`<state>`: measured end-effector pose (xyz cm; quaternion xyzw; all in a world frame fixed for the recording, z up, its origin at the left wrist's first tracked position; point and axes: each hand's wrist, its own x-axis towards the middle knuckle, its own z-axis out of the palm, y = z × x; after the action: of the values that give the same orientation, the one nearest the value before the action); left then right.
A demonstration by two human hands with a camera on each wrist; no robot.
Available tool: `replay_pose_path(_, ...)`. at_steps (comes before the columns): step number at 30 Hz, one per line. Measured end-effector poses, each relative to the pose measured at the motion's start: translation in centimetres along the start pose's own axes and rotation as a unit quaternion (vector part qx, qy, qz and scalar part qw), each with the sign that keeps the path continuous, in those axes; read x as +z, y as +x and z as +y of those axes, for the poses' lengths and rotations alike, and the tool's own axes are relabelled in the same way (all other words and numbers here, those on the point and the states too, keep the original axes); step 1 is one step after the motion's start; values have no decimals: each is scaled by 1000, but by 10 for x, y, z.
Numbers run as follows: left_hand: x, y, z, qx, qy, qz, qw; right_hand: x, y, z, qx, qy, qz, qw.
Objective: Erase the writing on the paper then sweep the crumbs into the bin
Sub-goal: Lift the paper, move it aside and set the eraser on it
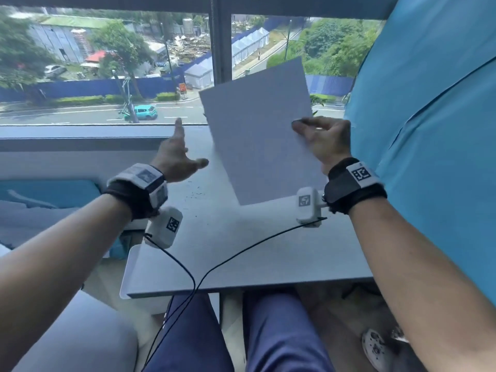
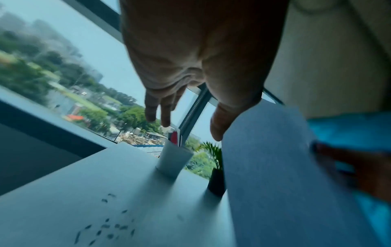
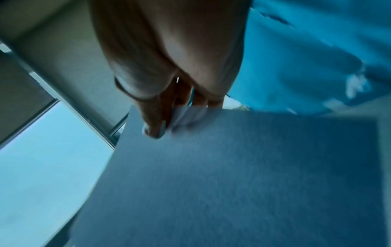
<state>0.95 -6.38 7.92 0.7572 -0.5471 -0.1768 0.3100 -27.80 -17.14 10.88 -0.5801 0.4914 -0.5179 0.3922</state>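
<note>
Left hand, fingers spread and empty, hovers mid-frame. Crumbs lie on the table just below it, nearer than to the right hand, which pinches the lifted paper centre-right.

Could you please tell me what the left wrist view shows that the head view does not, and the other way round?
Only the left wrist view shows a small white cup and a dark potted plant standing at the far end of the table; in the head view the lifted paper covers that spot. Only the head view shows the white bin at the table's near left edge. Both show the right hand pinching the paper's edge, the left hand open, and dark crumbs on the table.
</note>
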Motion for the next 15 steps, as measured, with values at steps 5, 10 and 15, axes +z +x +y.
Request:
replay_pose_path(5, 88, -47, 24, 282, 184, -181, 924, -39, 11, -9, -168, -182, 121, 961)
replay_pose_path(10, 181, -96, 58, 404, 206, -369, 812, -67, 15, -6, -196, -201, 200, 939)
replay_pose_path(15, 207, -92, 35, 404, 261, -383, 789, -83, 14, 4, -184, -219, 199, 937)
